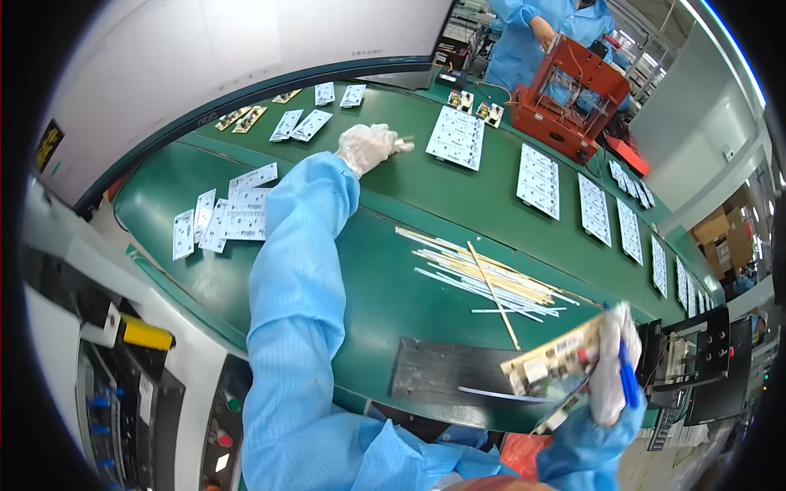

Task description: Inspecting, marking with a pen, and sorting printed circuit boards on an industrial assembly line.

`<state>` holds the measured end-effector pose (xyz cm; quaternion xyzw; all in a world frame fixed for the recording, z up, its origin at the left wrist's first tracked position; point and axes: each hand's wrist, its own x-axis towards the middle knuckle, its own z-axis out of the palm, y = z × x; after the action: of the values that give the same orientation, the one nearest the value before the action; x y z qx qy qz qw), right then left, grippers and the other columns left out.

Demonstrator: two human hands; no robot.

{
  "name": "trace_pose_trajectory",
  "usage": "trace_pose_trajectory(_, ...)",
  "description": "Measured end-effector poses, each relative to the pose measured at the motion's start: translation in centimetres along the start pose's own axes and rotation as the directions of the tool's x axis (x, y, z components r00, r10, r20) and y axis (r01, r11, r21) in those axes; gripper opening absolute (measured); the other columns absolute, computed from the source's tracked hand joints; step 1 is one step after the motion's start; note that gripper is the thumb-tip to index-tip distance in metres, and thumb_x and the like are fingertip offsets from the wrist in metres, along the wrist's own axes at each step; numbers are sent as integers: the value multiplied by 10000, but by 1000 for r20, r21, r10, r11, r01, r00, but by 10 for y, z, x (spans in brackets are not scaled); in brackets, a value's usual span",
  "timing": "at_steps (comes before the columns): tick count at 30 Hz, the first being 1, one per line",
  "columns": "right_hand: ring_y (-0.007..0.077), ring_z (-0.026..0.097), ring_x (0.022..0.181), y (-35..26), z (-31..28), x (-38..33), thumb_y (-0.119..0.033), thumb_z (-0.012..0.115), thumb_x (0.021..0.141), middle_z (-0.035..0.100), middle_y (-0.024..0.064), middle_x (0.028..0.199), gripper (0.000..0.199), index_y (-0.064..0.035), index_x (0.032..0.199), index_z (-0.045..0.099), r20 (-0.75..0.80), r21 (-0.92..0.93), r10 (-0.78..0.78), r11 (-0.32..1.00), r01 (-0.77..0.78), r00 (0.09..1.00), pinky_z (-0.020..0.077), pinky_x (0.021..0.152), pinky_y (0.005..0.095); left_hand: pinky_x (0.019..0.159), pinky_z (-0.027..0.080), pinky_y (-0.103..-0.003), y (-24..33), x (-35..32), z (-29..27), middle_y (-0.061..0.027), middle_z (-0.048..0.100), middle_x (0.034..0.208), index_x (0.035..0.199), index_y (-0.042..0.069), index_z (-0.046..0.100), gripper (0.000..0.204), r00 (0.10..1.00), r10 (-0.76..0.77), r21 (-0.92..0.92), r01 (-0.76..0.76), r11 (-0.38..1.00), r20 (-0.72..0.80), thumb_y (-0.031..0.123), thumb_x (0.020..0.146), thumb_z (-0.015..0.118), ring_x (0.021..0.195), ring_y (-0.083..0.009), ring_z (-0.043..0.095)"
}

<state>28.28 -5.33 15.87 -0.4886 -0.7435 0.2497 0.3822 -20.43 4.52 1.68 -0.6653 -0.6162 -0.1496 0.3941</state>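
Observation:
My left hand [368, 149], in a white glove, is stretched out over the far part of the green bench. Its fingers are drawn together; whatever they may pinch is too small to make out. A white circuit-board panel [456, 137] lies just right of its fingertips, apart from them. At the near right, my gloved right hand [610, 368] is closed round a populated circuit board [557, 353] and a blue pen [628, 375]. The board is tilted above a black mat [442, 378]. A second board edge [565, 409] shows below that hand.
Thin pale strips [491, 274] lie mid-bench. Loose white boards [237, 214] are at left; more panels [538, 182] run along the right. A monitor [246, 57] edges the far left. A red-brown fixture [569, 98] stands at the back, with a blue-sleeved person [520, 49] behind it.

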Motion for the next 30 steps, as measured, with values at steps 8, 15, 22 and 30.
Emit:
trace_pose_trajectory(8,404,543,880,-28,229,245,-311,476,956,558,250,891,300,-24,1036,516,234,-253,-742,577,776,628,461,756,468,785,503,-321,38,-54,-30,-42,600,1135,1034,120,602,229,966,-72,-198,124,972,249,245,843,593,1071,-185,577)
trace_pose_trajectory(15,260,696,724,-53,417,340,-308,549,874,703,74,798,222,-161,948,699,218,-659,-813,285,696,540,545,639,432,1080,239,-601,18,-40,-27,-108,518,1330,1214,191,602,351,829,-218,-263,395,880,514,307,885,572,1278,-251,453)
trace_pose_trajectory(22,419,623,957,-50,473,312,-472,481,910,642,238,1030,468,-45,1029,630,374,-199,-512,770,606,773,504,845,471,1039,201,-706,16,-37,-31,2,500,1356,1263,224,582,375,815,-214,-230,386,893,538,369,925,508,1334,-267,369)
trace_pose_trajectory(30,370,569,1086,25,356,347,-615,536,837,608,212,1102,623,-39,1050,638,534,-426,-413,622,657,737,484,908,435,1033,238,-704,16,-44,-22,-23,481,1360,1132,291,654,255,849,-382,-104,445,890,365,361,921,529,1331,-305,355)
